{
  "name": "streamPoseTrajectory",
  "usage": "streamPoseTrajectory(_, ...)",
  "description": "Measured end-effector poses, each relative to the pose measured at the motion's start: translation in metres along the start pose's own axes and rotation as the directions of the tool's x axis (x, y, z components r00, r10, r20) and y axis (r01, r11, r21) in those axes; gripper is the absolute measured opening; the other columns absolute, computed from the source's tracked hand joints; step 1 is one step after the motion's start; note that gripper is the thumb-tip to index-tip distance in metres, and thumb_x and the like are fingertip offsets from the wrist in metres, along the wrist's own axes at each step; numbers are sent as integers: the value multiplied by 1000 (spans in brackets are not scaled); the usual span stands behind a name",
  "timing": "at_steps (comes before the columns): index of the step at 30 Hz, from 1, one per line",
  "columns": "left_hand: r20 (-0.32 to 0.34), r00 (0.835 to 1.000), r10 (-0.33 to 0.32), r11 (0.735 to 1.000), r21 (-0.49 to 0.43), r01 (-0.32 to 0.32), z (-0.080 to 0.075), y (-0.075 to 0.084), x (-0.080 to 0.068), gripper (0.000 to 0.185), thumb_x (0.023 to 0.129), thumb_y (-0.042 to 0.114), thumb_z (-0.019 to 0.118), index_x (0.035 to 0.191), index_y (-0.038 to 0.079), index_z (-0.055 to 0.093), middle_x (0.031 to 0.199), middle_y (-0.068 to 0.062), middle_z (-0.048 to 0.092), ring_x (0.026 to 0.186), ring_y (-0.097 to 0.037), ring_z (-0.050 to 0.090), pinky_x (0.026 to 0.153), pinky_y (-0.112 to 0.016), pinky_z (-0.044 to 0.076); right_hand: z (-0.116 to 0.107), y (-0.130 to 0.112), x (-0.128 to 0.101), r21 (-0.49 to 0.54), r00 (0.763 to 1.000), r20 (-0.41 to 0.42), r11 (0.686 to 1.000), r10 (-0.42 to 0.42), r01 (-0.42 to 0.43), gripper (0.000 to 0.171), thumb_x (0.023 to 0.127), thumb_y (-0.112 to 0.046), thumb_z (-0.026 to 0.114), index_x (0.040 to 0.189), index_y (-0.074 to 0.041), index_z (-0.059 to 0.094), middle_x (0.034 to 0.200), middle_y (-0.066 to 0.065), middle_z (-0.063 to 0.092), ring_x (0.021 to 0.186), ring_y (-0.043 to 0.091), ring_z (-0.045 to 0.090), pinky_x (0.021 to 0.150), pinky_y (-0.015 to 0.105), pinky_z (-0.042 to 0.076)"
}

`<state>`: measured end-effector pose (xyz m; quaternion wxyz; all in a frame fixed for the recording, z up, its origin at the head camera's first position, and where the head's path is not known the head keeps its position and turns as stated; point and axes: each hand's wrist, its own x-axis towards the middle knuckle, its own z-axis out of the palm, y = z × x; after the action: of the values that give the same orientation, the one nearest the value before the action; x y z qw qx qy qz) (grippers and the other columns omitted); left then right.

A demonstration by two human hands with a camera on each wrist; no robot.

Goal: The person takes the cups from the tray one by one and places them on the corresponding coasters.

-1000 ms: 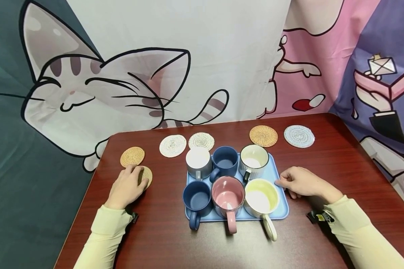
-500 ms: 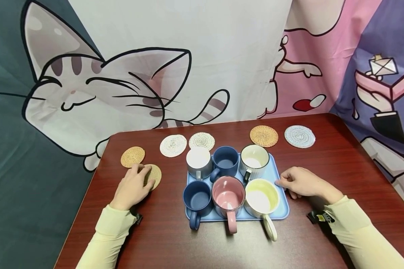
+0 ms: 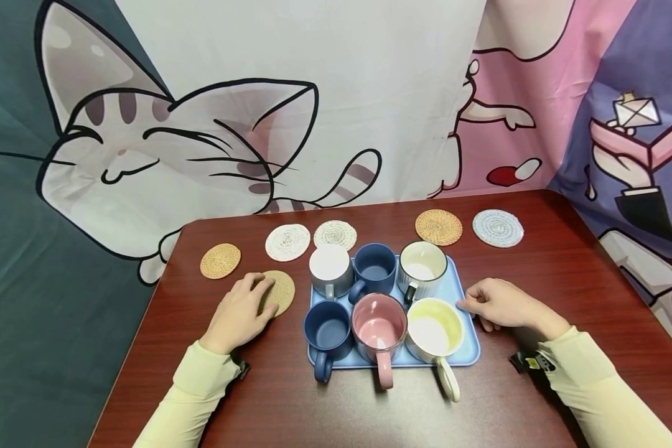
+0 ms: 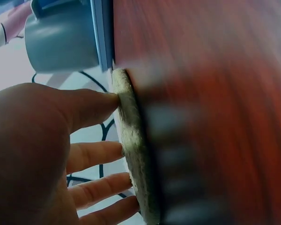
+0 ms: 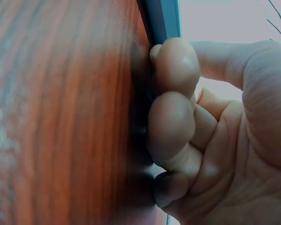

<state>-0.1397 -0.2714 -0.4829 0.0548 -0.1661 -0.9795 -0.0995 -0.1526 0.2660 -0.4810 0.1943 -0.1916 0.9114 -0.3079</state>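
In the head view my left hand (image 3: 239,314) lies over an olive-tan round coaster (image 3: 282,292), left of the tray. Its thumb and spread, fairly straight fingers touch the face of that coaster (image 4: 133,145), which lies flat on the table. My right hand (image 3: 505,303) holds the right rim of the light-blue tray (image 3: 471,345), fingers curled and thumb at the edge. On the tray stand two dark-blue mugs (image 3: 328,330), a pink mug (image 3: 379,320), a mug with a yellow inside (image 3: 434,328), a grey-white mug (image 3: 331,272) and a black-handled cream mug (image 3: 422,267).
Along the back of the brown table (image 3: 269,398) lie a white coaster (image 3: 287,242), a cream coaster (image 3: 335,235), an orange coaster (image 3: 438,227) and a pale-blue coaster (image 3: 498,228). A yellow coaster (image 3: 221,261) is at the back left. Behind hangs a cartoon cloth (image 3: 414,93).
My left hand has slid the olive-tan coaster to the right, away from the yellow one and toward the tray. My right hand and the tray have stayed in place.
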Motion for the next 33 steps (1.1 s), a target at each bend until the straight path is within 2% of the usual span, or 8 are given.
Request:
streamPoseTrajectory(12,60,998,26,1000,-6,-26,0,18,9,59,93,35,73,144,9,59,147,-19,52,129,-41,55,97,-61,52,0,0,0,-15,1000,-6,1000,-4,4,44,101,-35,66,62,-17,57,44,-11,53,40,8,53,49,24,42)
streamPoseTrajectory(33,67,997,35,999,8,-36,0,23,18,62,92,38,75,144,9,58,146,-19,52,127,-41,56,97,-60,52,1,0,1,-7,1000,-1,1000,17,-17,44,101,-33,66,61,-18,57,44,-9,54,40,9,54,48,24,43)
